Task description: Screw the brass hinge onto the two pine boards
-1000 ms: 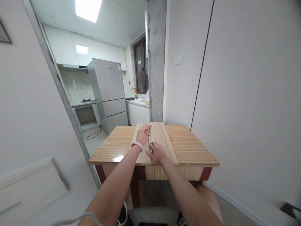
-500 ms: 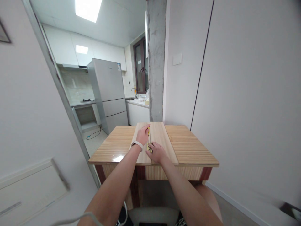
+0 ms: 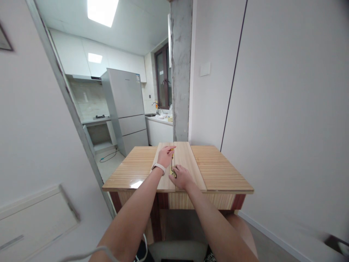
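Two pale wooden boards lie side by side across the table, a left board (image 3: pixel 161 186) and a right board (image 3: pixel 188 154), with a narrow seam between them. Over that seam my left hand (image 3: pixel 165 156), wearing a watch with a pale band (image 3: pixel 159 167), has its fingers closed around the yellow-and-black handle of a screwdriver (image 3: pixel 172 150). The thin shaft points down towards me. My right hand (image 3: pixel 183 176) rests on the boards, its thumb and fingers closed about a small brass-coloured metal piece (image 3: pixel 173 172) at the seam. Fingers partly hide this piece, so its exact shape is unclear.
The striped wooden table (image 3: pixel 220 167) stands against a grey pillar (image 3: pixel 181 72) and a white wall. Beyond the doorway at left are a silver fridge (image 3: pixel 127 94) and a kitchen counter. A pale cable (image 3: pixel 105 249) crosses near my left arm.
My left fingers have shifted slightly on the screwdriver's handle, the index finger now reaching further right. My right hand and the metal piece stay in place.
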`<state>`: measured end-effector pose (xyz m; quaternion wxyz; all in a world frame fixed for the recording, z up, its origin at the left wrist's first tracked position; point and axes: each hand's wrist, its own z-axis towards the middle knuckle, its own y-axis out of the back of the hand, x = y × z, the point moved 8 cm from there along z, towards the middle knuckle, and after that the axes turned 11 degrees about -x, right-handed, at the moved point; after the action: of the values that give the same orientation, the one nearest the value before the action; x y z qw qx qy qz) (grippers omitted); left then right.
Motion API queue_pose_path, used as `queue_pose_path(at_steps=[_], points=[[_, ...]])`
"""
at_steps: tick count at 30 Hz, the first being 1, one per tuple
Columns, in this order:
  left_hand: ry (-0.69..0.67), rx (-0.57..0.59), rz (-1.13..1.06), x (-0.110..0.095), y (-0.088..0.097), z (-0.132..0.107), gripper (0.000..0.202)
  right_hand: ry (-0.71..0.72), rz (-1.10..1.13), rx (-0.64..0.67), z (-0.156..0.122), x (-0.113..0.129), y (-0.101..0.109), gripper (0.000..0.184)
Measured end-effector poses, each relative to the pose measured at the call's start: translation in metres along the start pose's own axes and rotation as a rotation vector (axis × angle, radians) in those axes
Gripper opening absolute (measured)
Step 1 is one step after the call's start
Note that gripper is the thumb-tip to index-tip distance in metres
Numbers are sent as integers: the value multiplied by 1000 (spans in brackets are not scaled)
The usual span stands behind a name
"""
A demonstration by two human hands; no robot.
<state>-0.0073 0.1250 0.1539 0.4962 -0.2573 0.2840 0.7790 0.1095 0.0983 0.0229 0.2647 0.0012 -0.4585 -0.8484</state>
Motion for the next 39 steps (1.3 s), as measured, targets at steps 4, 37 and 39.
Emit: queue_pose_path(at_steps=[4,37,39], points=[[14,-3,9,-1,1,-1,30,-2,-2,6,1,0,0,58],[23,-32,4,6,6,-2,29,-13,7,23,0,0,2,57],[3,-4,-33,5,5,-3,32,-15,11,21,0,0,1,57]])
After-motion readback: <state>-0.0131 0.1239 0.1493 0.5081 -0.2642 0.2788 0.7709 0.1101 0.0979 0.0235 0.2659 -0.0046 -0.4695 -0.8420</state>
